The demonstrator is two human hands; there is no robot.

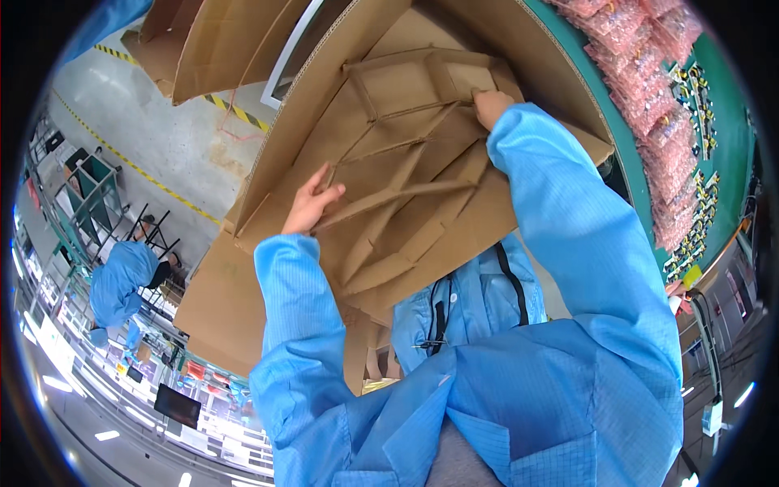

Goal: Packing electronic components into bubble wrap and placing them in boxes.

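Sleeves of pale blue cloth (pixel 592 235) reach from the near edge over a large cardboard box (pixel 284 138), whose inside faces up to us. At its left near side lies a brown cardboard sheet (pixel 219 300); whether it is a flap of the same box, we cannot tell. Inside the box sits the cardboard divider (pixel 406 192), a lattice of crossing strips. Getting it inside looks done to us, since the lattice lies within the walls and is partly spread. The spreading, we judge, is only part-way: the cells lean into slanted diamonds, and the lattice sits askew to the walls. Standing the strips square seems not yet done, and we see nothing laid in the cells.

Our left hand (pixel 308 204) is by the divider's left edge, thumb and fingers spread apart, with nothing visible gripped between them; whether a fingertip touches a strip, we cannot tell. Farther off, our right hand (pixel 491 107) is at the divider's far right corner, fingers curled in against the cardboard; whether it pinches a strip, we cannot make out.

To the far right, we see a green table (pixel 734 93) carrying pink bubble-wrap bags (pixel 649 105) and small parts (pixel 694 97). At the far left is a second cardboard box (pixel 227 49).
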